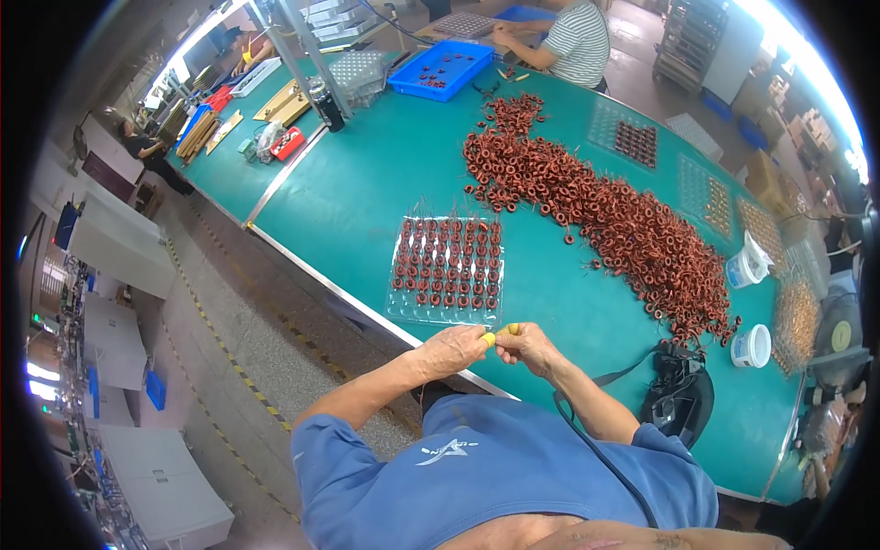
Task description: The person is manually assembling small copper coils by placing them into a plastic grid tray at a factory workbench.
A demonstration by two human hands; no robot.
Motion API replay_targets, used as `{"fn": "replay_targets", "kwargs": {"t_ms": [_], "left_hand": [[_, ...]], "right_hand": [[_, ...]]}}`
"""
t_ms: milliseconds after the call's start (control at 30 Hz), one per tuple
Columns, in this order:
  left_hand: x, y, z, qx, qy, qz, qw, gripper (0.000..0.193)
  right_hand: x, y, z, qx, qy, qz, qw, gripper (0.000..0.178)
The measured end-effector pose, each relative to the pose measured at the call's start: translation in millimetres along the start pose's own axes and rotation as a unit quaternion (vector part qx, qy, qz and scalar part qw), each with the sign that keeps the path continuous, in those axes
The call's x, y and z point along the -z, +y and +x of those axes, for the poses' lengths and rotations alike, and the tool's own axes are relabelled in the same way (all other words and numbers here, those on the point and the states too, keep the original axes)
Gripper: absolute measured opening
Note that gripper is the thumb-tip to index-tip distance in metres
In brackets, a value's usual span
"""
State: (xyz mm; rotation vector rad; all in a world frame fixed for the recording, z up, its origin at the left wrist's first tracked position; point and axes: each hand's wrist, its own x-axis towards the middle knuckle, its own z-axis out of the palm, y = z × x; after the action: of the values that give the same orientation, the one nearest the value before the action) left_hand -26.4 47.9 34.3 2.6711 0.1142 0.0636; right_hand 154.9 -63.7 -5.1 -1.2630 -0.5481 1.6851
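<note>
My left hand (456, 349) and my right hand (530, 348) meet at the near edge of the green table, fingertips pinched close together. Yellow finger covers show on both. Whatever sits between the fingers is too small and hidden to make out. Just beyond the hands lies a clear plastic tray (400, 310), with rows of red-brown wire-wound ring coils (446, 261) standing in its pockets, thin leads sticking up. A few pockets in the row nearest me hold no coil. A long heap of similar loose coils (596, 206) stretches across the table to the right.
Right of my arm lies a black bag (680, 394) with a strap. Two white tubs (752, 346) (747, 266) stand at the right, near more clear trays (704, 197). A blue bin (443, 69) and a metal post (312, 60) are farther back. Across the table sits a person (576, 46) in stripes.
</note>
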Motion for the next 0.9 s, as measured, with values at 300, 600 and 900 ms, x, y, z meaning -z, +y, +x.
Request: {"fn": "replay_targets", "kwargs": {"t_ms": [300, 600, 900], "left_hand": [[1, 6, 19, 0.229, 0.186, -0.392, 0.872, 0.023], [-39, 16, 22, 0.151, 0.353, -0.696, 0.607, 0.029], [-70, 13, 5, 0.211, 0.308, -0.67, 0.641, 0.02]], "right_hand": [[-14, -43, -3, 0.193, 0.185, -0.235, 0.934, 0.024], [-19, -39, 10, 0.158, 0.11, -0.047, 0.98, 0.016], [-22, -12, 22, 0.112, 0.06, -0.059, 0.99, 0.026]]}}
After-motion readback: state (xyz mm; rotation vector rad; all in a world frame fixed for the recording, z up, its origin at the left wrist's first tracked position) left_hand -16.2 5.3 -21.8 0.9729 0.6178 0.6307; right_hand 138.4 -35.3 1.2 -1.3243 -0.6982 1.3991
